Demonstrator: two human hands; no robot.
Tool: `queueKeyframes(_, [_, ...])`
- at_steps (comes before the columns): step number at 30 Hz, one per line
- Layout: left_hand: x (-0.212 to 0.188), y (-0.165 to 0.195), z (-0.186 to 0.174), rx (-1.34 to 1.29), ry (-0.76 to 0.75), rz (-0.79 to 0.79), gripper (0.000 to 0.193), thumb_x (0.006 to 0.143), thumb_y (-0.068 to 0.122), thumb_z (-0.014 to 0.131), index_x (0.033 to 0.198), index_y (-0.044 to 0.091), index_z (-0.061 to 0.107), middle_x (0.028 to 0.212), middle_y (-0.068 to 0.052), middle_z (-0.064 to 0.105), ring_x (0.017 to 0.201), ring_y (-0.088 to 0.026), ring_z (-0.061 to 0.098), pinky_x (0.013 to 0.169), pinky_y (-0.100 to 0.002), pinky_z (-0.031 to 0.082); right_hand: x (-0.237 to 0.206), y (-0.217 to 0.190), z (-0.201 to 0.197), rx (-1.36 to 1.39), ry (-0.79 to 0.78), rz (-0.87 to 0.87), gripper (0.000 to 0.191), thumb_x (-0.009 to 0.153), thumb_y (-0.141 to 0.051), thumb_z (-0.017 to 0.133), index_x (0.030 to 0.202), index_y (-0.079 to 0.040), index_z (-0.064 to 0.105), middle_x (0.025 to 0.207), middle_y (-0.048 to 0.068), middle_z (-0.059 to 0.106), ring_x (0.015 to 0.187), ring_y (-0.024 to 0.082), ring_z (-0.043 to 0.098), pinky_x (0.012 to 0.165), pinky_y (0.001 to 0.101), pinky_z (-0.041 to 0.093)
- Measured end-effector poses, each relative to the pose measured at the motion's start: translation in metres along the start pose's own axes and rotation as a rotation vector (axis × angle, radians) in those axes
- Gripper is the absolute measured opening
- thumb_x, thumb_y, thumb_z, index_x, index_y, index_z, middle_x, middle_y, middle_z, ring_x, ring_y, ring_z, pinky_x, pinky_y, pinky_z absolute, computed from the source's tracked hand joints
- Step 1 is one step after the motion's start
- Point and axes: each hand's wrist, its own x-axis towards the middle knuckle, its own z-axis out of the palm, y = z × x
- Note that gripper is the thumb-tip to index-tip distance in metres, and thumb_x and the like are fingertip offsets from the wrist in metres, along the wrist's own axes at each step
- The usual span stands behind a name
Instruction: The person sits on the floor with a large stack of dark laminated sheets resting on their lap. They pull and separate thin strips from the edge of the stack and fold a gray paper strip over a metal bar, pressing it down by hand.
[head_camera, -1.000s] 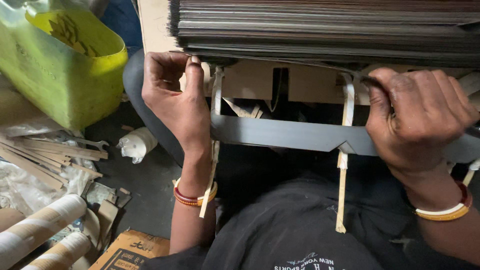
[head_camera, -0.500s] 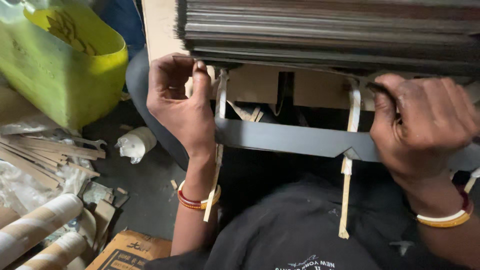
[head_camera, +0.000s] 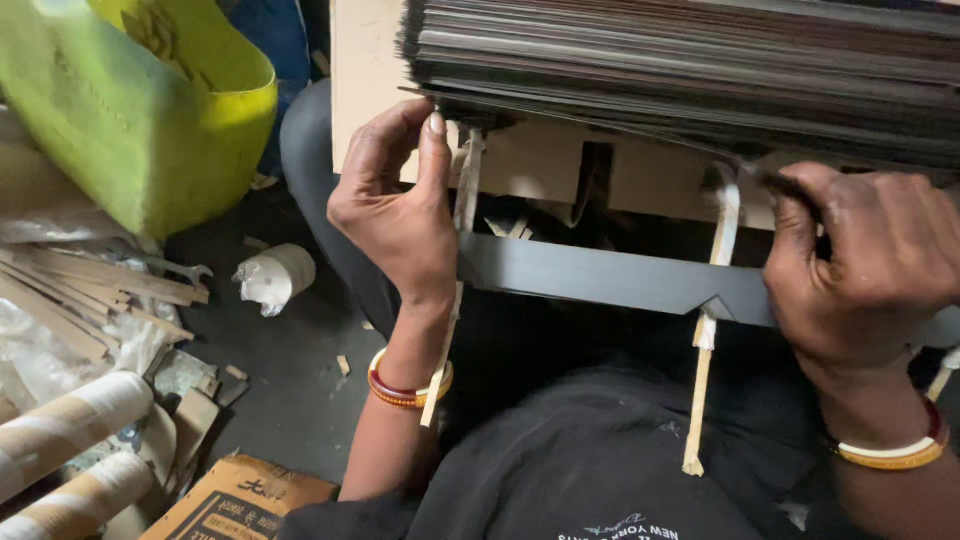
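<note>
A thick stack of dark flat sheets lies over a brown cardboard piece in front of me. One dark grey sheet hangs down from the stack's near edge. My left hand curls around the stack's lower left edge, next to a pale tie strip that dangles past my wrist. My right hand grips the right part of the grey sheet, beside a second pale strip. Both wrists wear bangles.
A yellow-green plastic tub stands at the upper left. On the dark floor to the left lie a white wad, wooden slats, cardboard tubes and a printed carton. My black shirt fills the bottom.
My left hand has slid up from the grey sheet to the stack's lower edge. My right hand stays on the grey sheet. The view has shifted slightly.
</note>
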Motion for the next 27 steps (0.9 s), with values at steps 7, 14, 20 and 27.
queueKeyframes(7, [0.001, 0.0, -0.003, -0.061, -0.033, -0.017, 0.01, 0.103, -0.001, 0.074, 0.113, -0.003, 0.072, 0.105, -0.004, 0.072, 0.093, -0.008, 0.069, 0.092, -0.024, 0.057, 0.008, -0.001, -0.002, -0.028, -0.012, -0.035, 0.012, 0.098, -0.004, 0.08, 0.108, -0.003, 0.072, 0.093, 0.008, 0.066, 0.085, 0.023, 0.063, 0.076, 0.0334, 0.044])
queueKeyframes(14, [0.001, -0.001, -0.006, -0.108, -0.066, -0.047, 0.008, 0.104, -0.001, 0.073, 0.111, -0.003, 0.071, 0.103, -0.003, 0.071, 0.091, -0.007, 0.068, 0.086, -0.021, 0.055, 0.008, -0.003, -0.002, -0.014, -0.014, -0.03, 0.015, 0.096, -0.001, 0.078, 0.109, -0.004, 0.071, 0.096, 0.007, 0.068, 0.086, 0.021, 0.063, 0.076, 0.031, 0.043])
queueKeyframes(20, [0.001, 0.001, -0.007, -0.075, -0.093, -0.022, 0.008, 0.104, -0.002, 0.073, 0.112, -0.003, 0.071, 0.104, -0.003, 0.072, 0.094, -0.008, 0.07, 0.09, -0.022, 0.057, 0.011, -0.003, 0.007, -0.001, 0.001, -0.057, 0.013, 0.095, -0.007, 0.077, 0.108, -0.004, 0.076, 0.085, 0.005, 0.065, 0.079, 0.019, 0.063, 0.071, 0.0308, 0.043])
queueKeyframes(27, [-0.002, -0.002, -0.007, -0.068, -0.044, -0.049, 0.007, 0.103, -0.002, 0.073, 0.109, -0.003, 0.07, 0.102, -0.003, 0.071, 0.092, -0.008, 0.068, 0.092, -0.023, 0.056, 0.013, 0.0, 0.005, -0.14, 0.017, -0.163, 0.013, 0.101, -0.007, 0.072, 0.114, -0.007, 0.072, 0.091, 0.002, 0.065, 0.081, 0.016, 0.06, 0.073, 0.0303, 0.041])
